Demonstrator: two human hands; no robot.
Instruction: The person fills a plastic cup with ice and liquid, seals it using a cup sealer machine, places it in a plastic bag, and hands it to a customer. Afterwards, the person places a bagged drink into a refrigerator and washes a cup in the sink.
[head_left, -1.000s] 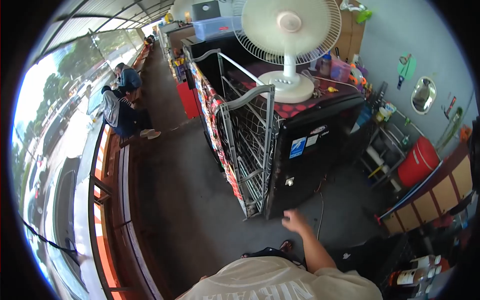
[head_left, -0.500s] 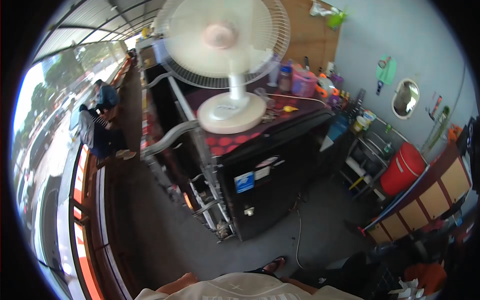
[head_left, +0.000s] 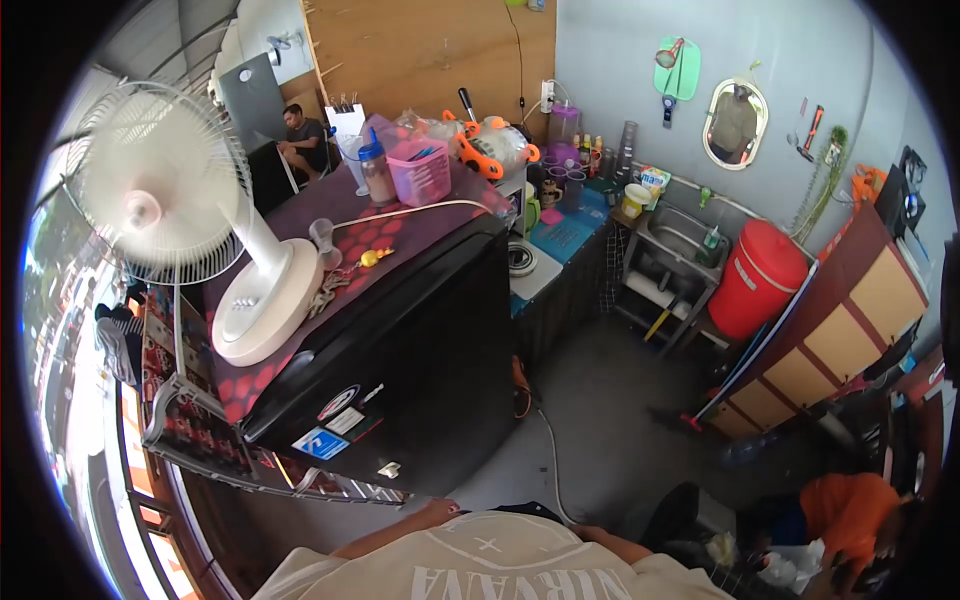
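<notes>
My left hand (head_left: pixel 437 511) hangs low in front of my light shirt, below the black cabinet (head_left: pixel 420 340) with stickers on its side. It appears to touch nothing, and its fingers are too small and blurred to read. Of my right hand (head_left: pixel 588 533) only a little shows at the shirt's edge; its fingers are hidden. A white fan (head_left: pixel 262 300) stands on the dark red patterned cloth over the cabinet. Beside its base are a clear cup (head_left: pixel 323 243) and a small yellow object (head_left: pixel 375 257).
A pink basket (head_left: pixel 418 172) and a blue-capped bottle (head_left: pixel 375 170) stand farther back. Along the wall are a sink (head_left: pixel 684 238) and a red bin (head_left: pixel 757 278). A person in orange (head_left: pixel 850 510) bends at lower right; another person (head_left: pixel 303 142) sits behind. A cord (head_left: pixel 552 450) crosses the floor.
My view has swung right, so the fan and cabinet now lie farther left. The sink area shows more fully. My left hand appears farther right, and the person in orange is more visible.
</notes>
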